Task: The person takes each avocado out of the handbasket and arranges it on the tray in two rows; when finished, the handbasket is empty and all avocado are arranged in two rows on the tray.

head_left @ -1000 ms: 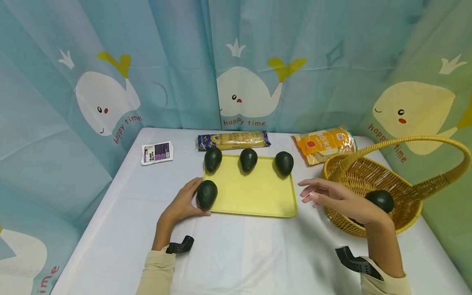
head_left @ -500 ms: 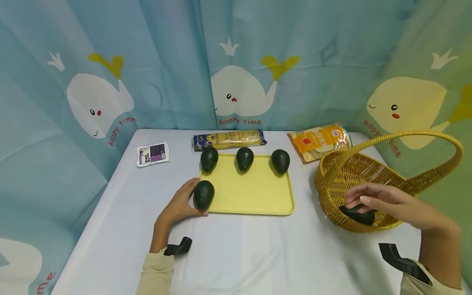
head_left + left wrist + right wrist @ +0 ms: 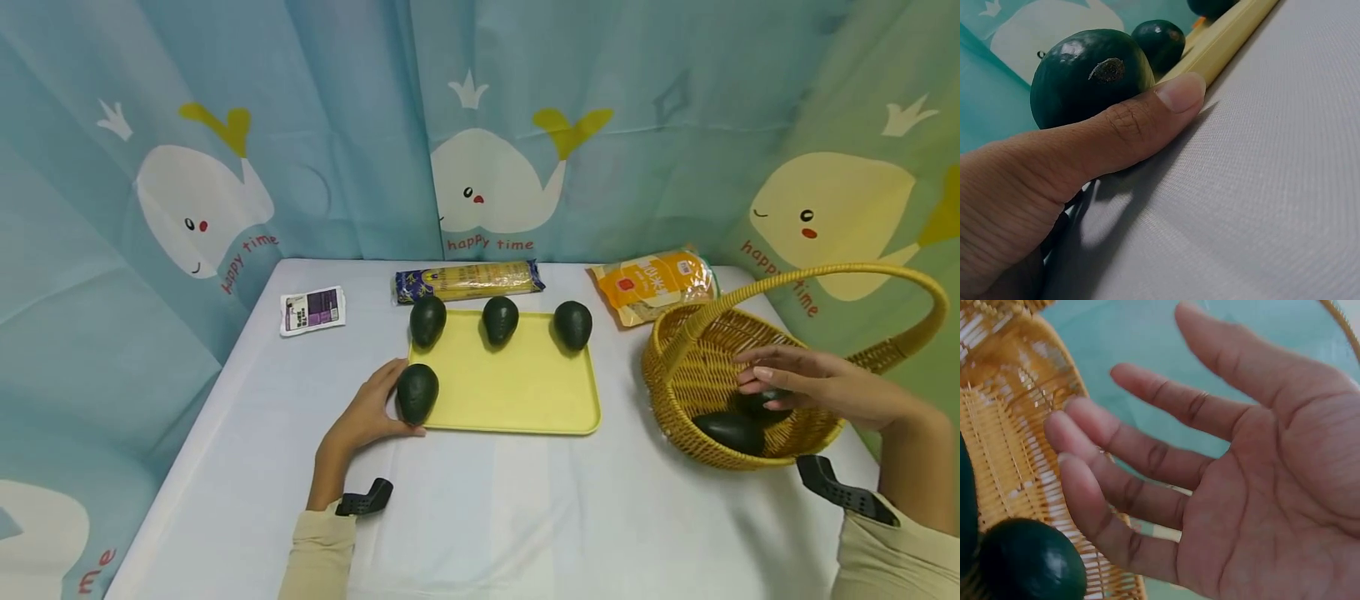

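In the head view my left hand (image 3: 371, 408) holds the front left corner of a yellow tray (image 3: 517, 400), its thumb along the front edge and its other fingers by the left edge. The left wrist view shows the thumb (image 3: 1129, 125) against the tray's rim, just below an avocado (image 3: 1085, 78). This dark green avocado (image 3: 417, 394) sits on that corner; three more stand in a row along the tray's back edge. My right hand (image 3: 817, 383) hovers over a wicker basket (image 3: 693, 367), fingers spread and loosely bent, holding nothing. Beneath it lie two avocados (image 3: 731, 432), one partly hidden by the fingers.
Behind the tray lies a long pack of dry noodles (image 3: 468, 282). An orange bag of grain (image 3: 652, 286) stands behind the basket, and a white and purple sachet (image 3: 313, 311) lies at the left. The basket's tall handle (image 3: 840, 271) arches over its right side.
My right hand has moved right, from beside the tray to over the basket, and farther right within it since half a second ago. My left hand stays at the tray's corner.
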`<state>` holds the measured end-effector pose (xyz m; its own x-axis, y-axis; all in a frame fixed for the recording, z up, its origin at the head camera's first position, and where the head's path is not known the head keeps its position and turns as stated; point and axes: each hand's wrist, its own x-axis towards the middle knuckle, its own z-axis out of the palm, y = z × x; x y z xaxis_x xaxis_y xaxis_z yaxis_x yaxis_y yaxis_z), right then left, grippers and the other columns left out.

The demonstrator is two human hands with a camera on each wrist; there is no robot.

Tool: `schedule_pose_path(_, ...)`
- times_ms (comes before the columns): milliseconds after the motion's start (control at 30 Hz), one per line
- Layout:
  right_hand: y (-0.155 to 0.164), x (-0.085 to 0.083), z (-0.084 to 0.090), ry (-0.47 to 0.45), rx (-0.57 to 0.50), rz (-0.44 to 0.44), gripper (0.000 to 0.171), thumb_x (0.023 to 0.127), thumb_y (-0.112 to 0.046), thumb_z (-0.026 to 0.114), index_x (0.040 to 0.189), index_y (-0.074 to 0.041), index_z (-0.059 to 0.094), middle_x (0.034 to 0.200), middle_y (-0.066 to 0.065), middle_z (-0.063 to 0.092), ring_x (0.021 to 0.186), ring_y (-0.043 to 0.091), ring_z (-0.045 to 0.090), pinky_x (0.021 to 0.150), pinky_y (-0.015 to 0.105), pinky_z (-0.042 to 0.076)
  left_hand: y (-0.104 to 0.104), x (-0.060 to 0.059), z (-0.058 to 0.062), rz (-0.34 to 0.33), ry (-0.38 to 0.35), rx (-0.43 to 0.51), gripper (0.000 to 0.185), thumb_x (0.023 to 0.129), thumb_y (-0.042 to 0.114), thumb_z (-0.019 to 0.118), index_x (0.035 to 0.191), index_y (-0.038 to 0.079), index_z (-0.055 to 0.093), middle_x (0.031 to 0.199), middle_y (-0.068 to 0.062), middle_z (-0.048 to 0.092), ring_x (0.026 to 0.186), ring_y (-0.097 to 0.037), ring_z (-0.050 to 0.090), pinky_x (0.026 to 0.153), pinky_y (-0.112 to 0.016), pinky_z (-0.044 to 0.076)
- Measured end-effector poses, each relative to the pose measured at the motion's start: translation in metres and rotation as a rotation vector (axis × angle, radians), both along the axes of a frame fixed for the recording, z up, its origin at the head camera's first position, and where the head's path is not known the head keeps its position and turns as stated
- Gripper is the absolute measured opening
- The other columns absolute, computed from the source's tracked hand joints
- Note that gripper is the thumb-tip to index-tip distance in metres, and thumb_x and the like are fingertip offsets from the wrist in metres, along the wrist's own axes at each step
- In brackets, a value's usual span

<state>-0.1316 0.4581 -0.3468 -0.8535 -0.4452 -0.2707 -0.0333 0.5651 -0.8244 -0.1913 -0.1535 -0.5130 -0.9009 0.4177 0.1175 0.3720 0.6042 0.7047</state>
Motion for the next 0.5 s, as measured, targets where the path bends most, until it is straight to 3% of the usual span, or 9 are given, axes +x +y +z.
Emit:
schedule_pose_path(267,0.025,-0.013,0.004,-0.095,0.168,-0.115,0.026,0.107,-0.017,0.038,0.127,-0.029,0.049,0.112,-0.024,0.064,0.103,-0.006,0.061,0.078,0.025,0.055,0.001,-0.001,-0.001,-0.002,0.007,0.005,0.118,0.055,0.043,0.094,0.151,0.008,0.035,0.155,-0.017,0.034,0.144,-0.038,0.03,0.115,-0.058,0.027)
schedule_pose_path(500,0.041,-0.023,0.002,-0.154,0.184,-0.101,0.03,0.107,-0.018,0.038,0.117,-0.044,0.049,0.11,-0.031,0.061,0.1,-0.009,0.059,0.079,0.024,0.055,0.002,0.002,0.001,0.003,0.003,-0.007,0.117,0.055,0.042,0.094,0.151,0.007,0.036,0.155,-0.018,0.035,0.144,-0.039,0.031,0.114,-0.059,0.028)
